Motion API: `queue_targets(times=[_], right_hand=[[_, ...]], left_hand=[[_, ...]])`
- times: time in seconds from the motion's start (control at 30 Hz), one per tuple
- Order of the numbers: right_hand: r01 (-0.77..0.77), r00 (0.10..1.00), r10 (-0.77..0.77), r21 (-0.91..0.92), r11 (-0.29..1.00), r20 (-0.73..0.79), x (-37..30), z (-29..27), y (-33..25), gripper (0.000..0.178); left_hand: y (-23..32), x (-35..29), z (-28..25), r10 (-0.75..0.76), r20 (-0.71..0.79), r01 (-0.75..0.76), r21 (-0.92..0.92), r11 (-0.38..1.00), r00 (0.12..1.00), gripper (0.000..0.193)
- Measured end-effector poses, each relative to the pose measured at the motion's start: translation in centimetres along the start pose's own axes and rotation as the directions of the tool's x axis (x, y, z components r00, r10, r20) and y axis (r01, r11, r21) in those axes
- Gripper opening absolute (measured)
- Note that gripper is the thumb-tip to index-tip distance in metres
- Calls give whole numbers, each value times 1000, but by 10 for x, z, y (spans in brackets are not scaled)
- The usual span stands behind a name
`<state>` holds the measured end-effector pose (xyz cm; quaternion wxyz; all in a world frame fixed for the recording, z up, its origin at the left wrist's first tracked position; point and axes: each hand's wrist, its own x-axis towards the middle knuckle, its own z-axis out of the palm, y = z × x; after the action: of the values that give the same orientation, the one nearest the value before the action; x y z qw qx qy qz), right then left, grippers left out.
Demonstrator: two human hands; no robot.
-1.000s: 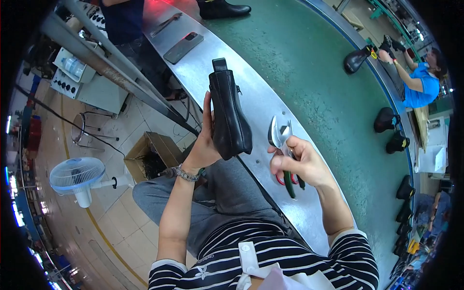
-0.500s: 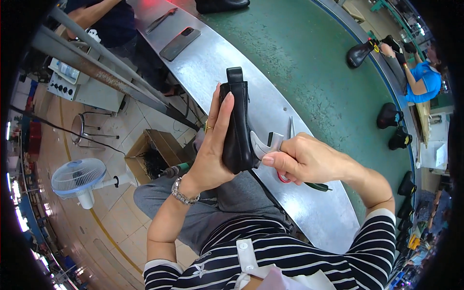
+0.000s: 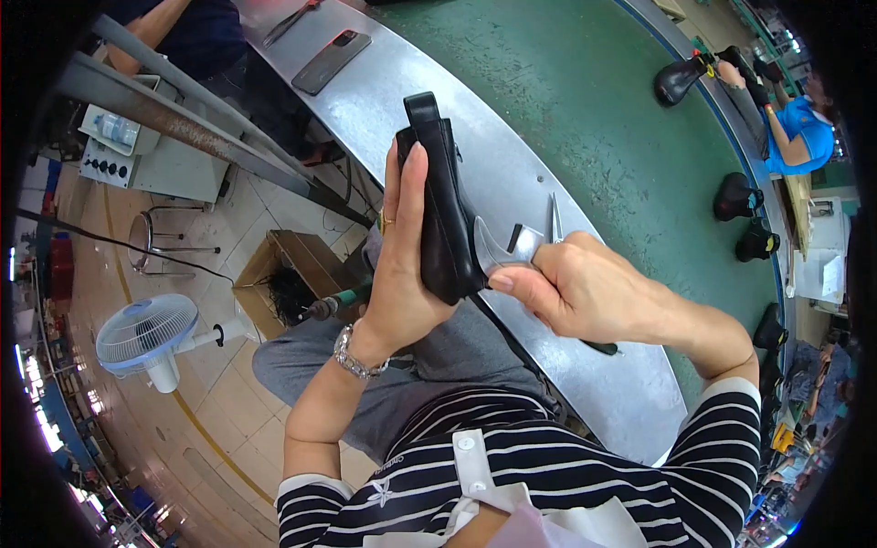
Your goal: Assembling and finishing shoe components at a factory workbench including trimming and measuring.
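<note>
Left hand: your left hand (image 3: 402, 265) grips a black shoe (image 3: 443, 215), held upright above your lap, fingers flat along its side.
Right hand: your right hand (image 3: 575, 288) is closed round the handles of metal pliers (image 3: 501, 251), whose curved jaw touches the shoe's lower edge.
Bench: a curved metal bench (image 3: 402, 100) runs past you, with a phone (image 3: 332, 61) lying on it farther along.
Conveyor: a green belt (image 3: 585, 119) beyond the bench carries more black shoes (image 3: 735, 196).
Others: a person in blue (image 3: 795, 137) works across the belt.
Floor: a white fan (image 3: 146, 333) and a cardboard box (image 3: 283, 274) stand to your left.
</note>
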<state>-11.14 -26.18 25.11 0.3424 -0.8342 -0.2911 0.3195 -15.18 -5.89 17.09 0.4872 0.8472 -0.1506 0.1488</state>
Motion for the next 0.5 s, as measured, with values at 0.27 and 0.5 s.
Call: queue_targets(times=[0.27,0.5], right_hand=[[-8,994,25,156,988,-103,22,22,8,55],[-334,871,157,-326,885,-465,38,95,140,28]], left_hand=[[-25,1,-22,37,17,-33,-183,983,999,126],[-28,1,-30,107,74,-98,-112,989,992,132]])
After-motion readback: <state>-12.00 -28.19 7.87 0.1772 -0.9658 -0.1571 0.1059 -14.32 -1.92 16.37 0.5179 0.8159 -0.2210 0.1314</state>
